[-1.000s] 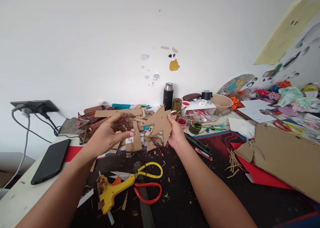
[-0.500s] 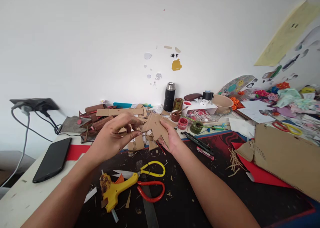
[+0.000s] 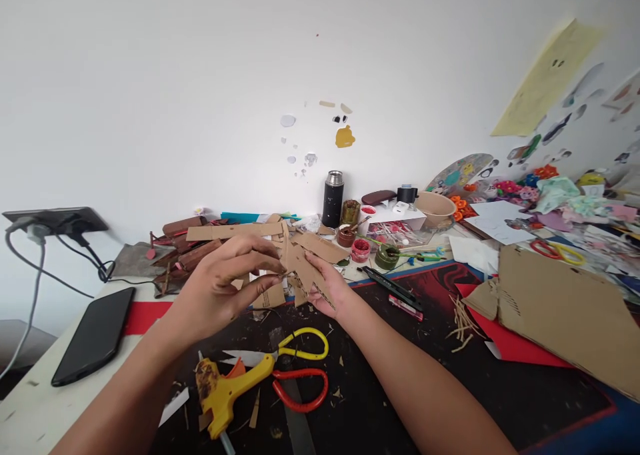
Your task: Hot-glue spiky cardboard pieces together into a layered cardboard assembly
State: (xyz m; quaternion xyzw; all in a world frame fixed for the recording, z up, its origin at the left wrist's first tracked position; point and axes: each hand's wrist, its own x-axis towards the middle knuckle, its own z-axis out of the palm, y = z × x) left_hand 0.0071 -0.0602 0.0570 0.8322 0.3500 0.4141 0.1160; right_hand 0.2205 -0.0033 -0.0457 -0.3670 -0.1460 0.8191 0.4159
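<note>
We're holding a jagged cardboard cutout up over the messy desk, right hand gripping it from below, left hand pinching its edge. Small paint pots are sitting behind it showing red and brown; no label is readable.

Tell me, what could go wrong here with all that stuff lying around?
1. The cardboard cutout, pinched between the left hand and right hand, looks thin with jagged points; it might bend or tear.
2. The glue gun and scissors lie right under the forearms; a lowered arm could hit them.
</note>
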